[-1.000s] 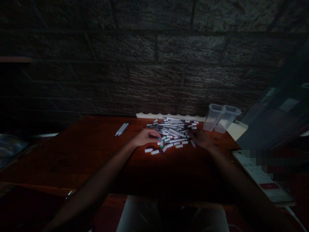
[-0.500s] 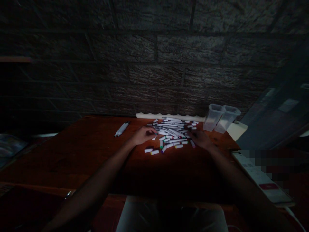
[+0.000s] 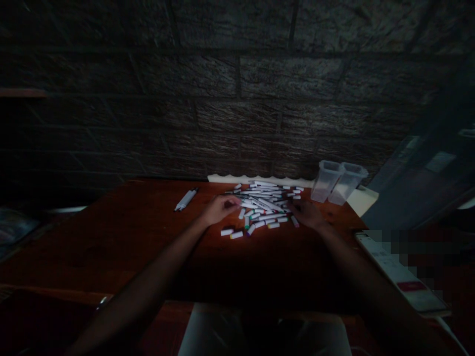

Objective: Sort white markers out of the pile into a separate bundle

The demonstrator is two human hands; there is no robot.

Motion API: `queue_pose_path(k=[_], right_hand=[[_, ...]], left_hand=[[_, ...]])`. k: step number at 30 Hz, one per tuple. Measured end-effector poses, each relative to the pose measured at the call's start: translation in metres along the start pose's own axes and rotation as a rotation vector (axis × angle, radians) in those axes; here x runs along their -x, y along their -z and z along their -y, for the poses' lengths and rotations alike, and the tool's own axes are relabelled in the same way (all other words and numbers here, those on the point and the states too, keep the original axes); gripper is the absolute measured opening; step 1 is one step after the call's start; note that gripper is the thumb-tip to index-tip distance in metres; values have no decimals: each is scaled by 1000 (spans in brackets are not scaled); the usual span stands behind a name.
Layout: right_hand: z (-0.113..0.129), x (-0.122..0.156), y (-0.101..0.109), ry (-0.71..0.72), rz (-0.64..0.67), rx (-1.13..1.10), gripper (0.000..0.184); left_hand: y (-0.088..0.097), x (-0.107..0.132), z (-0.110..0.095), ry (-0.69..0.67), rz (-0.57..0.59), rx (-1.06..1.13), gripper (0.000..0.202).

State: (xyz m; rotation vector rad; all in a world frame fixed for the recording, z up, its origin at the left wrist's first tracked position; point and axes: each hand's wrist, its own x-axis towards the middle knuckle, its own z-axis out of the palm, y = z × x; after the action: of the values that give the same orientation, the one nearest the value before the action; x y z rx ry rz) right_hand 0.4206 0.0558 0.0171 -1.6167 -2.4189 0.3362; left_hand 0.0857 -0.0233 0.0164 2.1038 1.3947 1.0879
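Note:
A heap of white markers with coloured caps (image 3: 265,202) lies on the dark red wooden table (image 3: 148,232) near the wall. My left hand (image 3: 218,207) rests at the heap's left edge, fingers bent toward a marker; the dim light hides whether it grips one. My right hand (image 3: 306,213) lies at the heap's right edge, fingers curled low over the markers. A few loose markers (image 3: 233,233) lie in front of the heap. Two clear plastic cups (image 3: 338,182) lean together to the right of the heap.
Two white pens (image 3: 185,199) lie apart on the table at the left. A white scalloped strip (image 3: 237,177) runs along the dark brick wall. A white box with a red label (image 3: 403,279) sits at the right front. The scene is very dark.
My left hand has slid left from on top of the heap to its left edge and uncovered some markers. My right hand has hardly moved.

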Motion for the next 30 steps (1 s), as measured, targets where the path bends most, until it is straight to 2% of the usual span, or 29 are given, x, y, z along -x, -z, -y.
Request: queue_pose_path(k=[3,7,16,19,24,27,30], right_hand=[[0,-1,-1,-5,4,-3,45],[0,0,0,1,13,-5,44],[1,0,2,-10,21,26,47],[2,2,3,-11,26,0,46],[2,2,3,-12,10,-1,44],[1,1,1,-4,17,16,46],[1,0,0,5,17,15,46]], left_hand=[[0,0,-4,-96,-38,-114,30],[-4,-1,-4,-182,96,-233,24],[0,0,-2,-114,179,-395,18],[3,1,-4,-105,168,-395,20],[11,1,-10,-93,31,-223,26],[14,-2,-16,13,-78,1,28],[14,-5,-20,158,-214,344,30]])
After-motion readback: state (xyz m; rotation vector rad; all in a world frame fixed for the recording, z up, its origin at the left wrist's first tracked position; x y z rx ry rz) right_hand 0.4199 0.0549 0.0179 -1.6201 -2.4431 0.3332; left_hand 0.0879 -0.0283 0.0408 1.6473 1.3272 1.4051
